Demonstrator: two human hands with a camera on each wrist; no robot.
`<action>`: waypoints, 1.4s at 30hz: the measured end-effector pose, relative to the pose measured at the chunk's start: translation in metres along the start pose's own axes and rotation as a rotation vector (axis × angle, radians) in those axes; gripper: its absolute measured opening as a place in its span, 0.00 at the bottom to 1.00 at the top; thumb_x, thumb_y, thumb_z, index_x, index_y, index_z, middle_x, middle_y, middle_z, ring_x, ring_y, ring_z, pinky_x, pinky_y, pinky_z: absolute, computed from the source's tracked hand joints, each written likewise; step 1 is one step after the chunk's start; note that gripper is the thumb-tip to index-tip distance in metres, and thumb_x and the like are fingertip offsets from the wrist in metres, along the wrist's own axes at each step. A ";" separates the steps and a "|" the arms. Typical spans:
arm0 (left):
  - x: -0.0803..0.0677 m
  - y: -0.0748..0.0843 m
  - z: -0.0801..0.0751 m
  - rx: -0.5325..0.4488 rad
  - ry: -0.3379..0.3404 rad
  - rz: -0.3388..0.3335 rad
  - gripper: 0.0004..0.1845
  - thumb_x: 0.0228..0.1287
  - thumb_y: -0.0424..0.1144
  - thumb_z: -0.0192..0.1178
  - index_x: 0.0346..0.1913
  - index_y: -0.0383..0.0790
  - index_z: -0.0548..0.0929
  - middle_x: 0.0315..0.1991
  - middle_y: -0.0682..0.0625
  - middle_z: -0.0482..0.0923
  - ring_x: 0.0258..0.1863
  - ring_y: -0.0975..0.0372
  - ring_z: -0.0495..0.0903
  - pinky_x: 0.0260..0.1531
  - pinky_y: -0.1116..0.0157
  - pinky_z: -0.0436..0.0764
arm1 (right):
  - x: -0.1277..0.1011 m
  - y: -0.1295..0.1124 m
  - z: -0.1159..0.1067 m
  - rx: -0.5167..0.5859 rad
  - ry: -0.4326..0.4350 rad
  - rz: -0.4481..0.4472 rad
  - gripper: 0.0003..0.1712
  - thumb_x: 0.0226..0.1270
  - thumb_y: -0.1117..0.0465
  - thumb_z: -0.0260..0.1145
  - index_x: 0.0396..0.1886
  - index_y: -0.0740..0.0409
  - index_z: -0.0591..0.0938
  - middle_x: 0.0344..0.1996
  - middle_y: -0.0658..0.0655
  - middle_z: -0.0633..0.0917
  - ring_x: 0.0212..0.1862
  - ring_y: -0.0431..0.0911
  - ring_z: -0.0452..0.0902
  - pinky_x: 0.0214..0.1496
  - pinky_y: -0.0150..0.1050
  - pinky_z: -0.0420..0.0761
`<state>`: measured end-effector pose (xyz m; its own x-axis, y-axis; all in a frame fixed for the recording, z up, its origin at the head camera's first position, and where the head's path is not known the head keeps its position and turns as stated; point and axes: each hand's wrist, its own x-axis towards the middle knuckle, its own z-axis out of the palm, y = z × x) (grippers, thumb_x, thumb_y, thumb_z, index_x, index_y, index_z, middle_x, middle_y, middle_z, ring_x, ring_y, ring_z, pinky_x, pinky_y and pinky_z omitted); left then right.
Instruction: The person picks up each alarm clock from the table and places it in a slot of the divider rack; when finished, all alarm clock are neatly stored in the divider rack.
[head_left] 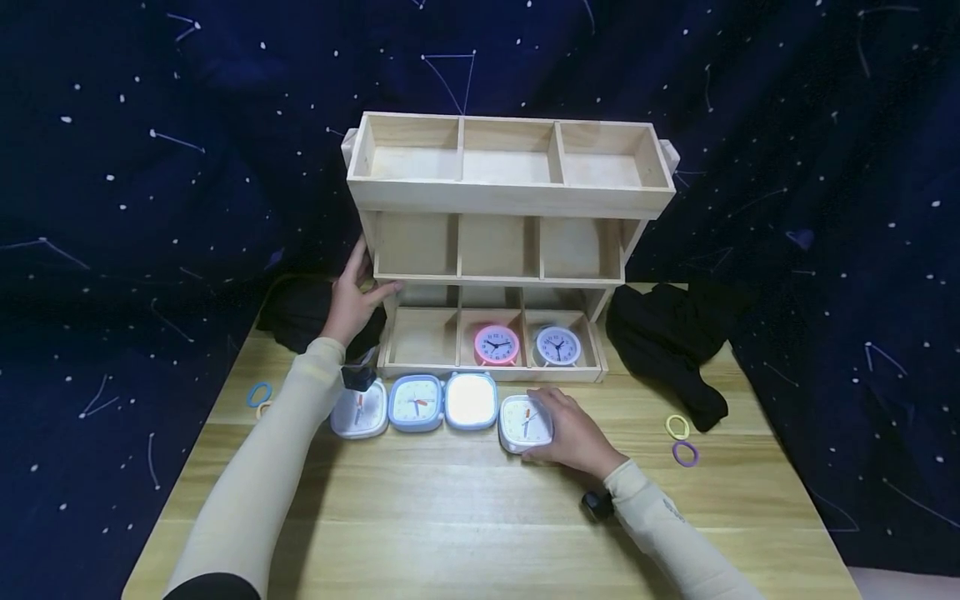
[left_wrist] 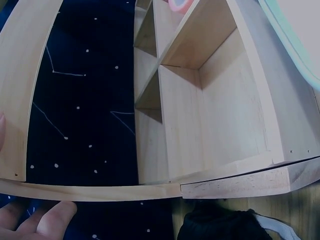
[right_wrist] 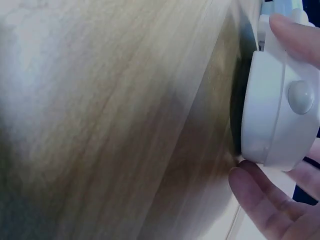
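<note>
A three-tier wooden shelf stands at the back of the table. Its bottom tier holds a pink round clock and a pale blue round clock. My left hand grips the shelf's left edge at the middle tier; the shelf frame fills the left wrist view, with fingertips under it. My right hand grips a white square clock lying on the table, its white side seen close in the right wrist view. To its left lie three more square clocks.
Black cloth lies right of the shelf and more behind my left hand. Hair ties lie at the table's right and left. A dark star-patterned backdrop surrounds the wooden table.
</note>
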<state>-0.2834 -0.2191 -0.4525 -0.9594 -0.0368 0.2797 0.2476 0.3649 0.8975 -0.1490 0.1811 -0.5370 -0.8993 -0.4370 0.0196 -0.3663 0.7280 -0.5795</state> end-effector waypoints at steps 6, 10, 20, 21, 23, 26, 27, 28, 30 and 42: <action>-0.001 0.002 -0.001 -0.004 -0.006 -0.011 0.55 0.71 0.38 0.72 0.88 0.61 0.46 0.88 0.50 0.48 0.86 0.50 0.55 0.85 0.49 0.58 | -0.005 -0.002 -0.006 0.010 0.007 0.014 0.60 0.37 0.48 0.93 0.73 0.63 0.77 0.67 0.64 0.83 0.68 0.62 0.79 0.71 0.61 0.80; -0.002 0.003 0.000 -0.009 -0.015 -0.013 0.56 0.70 0.37 0.72 0.88 0.60 0.45 0.88 0.49 0.48 0.86 0.49 0.55 0.86 0.49 0.58 | -0.009 -0.005 -0.016 0.044 0.009 0.030 0.58 0.38 0.48 0.93 0.71 0.63 0.79 0.66 0.63 0.84 0.66 0.59 0.82 0.69 0.59 0.81; -0.002 0.003 -0.005 0.007 0.002 0.018 0.54 0.71 0.38 0.72 0.88 0.61 0.46 0.88 0.50 0.49 0.86 0.49 0.55 0.85 0.49 0.58 | 0.022 -0.052 -0.040 0.040 0.117 -0.056 0.43 0.36 0.48 0.94 0.50 0.50 0.78 0.43 0.51 0.85 0.43 0.48 0.79 0.43 0.40 0.79; -0.003 0.003 -0.006 0.009 0.001 0.017 0.55 0.71 0.38 0.72 0.88 0.61 0.46 0.88 0.49 0.49 0.86 0.49 0.55 0.85 0.49 0.58 | 0.028 -0.057 -0.040 0.028 0.125 -0.068 0.42 0.36 0.48 0.94 0.48 0.50 0.77 0.41 0.51 0.84 0.42 0.47 0.78 0.42 0.40 0.79; -0.003 0.003 -0.007 0.016 0.001 0.015 0.55 0.71 0.38 0.72 0.88 0.61 0.46 0.88 0.49 0.49 0.86 0.49 0.55 0.85 0.49 0.58 | 0.041 -0.069 -0.038 0.003 0.136 -0.085 0.42 0.35 0.48 0.95 0.45 0.50 0.76 0.40 0.51 0.84 0.42 0.48 0.79 0.42 0.42 0.79; -0.002 0.002 -0.009 0.008 0.004 0.015 0.55 0.71 0.37 0.72 0.88 0.61 0.46 0.88 0.49 0.49 0.86 0.49 0.55 0.83 0.47 0.62 | 0.064 -0.087 -0.035 -0.010 0.146 -0.106 0.41 0.34 0.46 0.94 0.43 0.51 0.76 0.49 0.54 0.87 0.49 0.51 0.82 0.47 0.47 0.83; -0.001 0.002 -0.009 0.003 0.005 0.013 0.55 0.71 0.37 0.72 0.88 0.61 0.46 0.89 0.49 0.49 0.86 0.49 0.55 0.82 0.46 0.64 | 0.072 -0.093 -0.033 -0.006 0.147 -0.105 0.41 0.35 0.46 0.94 0.42 0.51 0.76 0.52 0.54 0.87 0.51 0.52 0.83 0.49 0.48 0.84; -0.001 0.003 -0.009 -0.006 0.007 0.011 0.55 0.71 0.37 0.72 0.88 0.62 0.46 0.89 0.49 0.48 0.86 0.49 0.55 0.81 0.45 0.66 | 0.081 -0.098 -0.031 -0.010 0.146 -0.102 0.41 0.36 0.45 0.94 0.42 0.51 0.76 0.53 0.55 0.87 0.51 0.53 0.83 0.50 0.49 0.84; 0.000 0.003 -0.010 -0.028 0.008 0.006 0.55 0.71 0.36 0.72 0.88 0.62 0.46 0.89 0.49 0.49 0.86 0.48 0.56 0.78 0.44 0.70 | 0.097 -0.108 -0.025 -0.025 0.146 -0.093 0.40 0.38 0.43 0.93 0.42 0.51 0.75 0.53 0.54 0.87 0.51 0.52 0.83 0.52 0.50 0.84; -0.007 0.019 -0.001 -0.026 -0.013 -0.023 0.53 0.73 0.32 0.69 0.89 0.50 0.45 0.89 0.45 0.46 0.87 0.46 0.52 0.86 0.49 0.56 | 0.171 -0.133 0.014 -0.127 0.072 0.008 0.36 0.45 0.42 0.90 0.43 0.53 0.78 0.40 0.53 0.86 0.45 0.52 0.81 0.49 0.45 0.83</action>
<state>-0.2718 -0.2126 -0.4372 -0.9665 -0.0323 0.2545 0.2289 0.3396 0.9123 -0.2509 0.0023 -0.4684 -0.9156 -0.3948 0.0762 -0.3818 0.7943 -0.4726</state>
